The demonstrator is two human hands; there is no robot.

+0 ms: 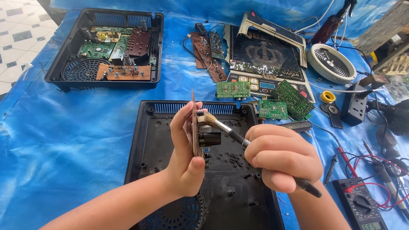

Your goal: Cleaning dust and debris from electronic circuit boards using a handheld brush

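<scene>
Pinching brown circuit board [196,127] on edge, left hand [185,159] fingers wrapped round it, thumb at lower rim; board upright, component side facing right. Right hand [281,156] closed round black handle of brush [238,137], bristles touching board's upper components beside black cylindrical part. Judgement: short, light strokes suit this; keep board steady, angle bristles between parts. Below: open black plastic casing [147,140], loose screws inside, on blue tarp [64,140]. Multimeter [362,204] at right.

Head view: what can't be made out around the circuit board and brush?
- Circuit board: held edge-on by the left hand; neither face is readable.
- Brush handle: middle wrapped by the right hand.
- Black tray: near end cut off by the bottom edge.
- Multimeter: corner cropped.
</scene>
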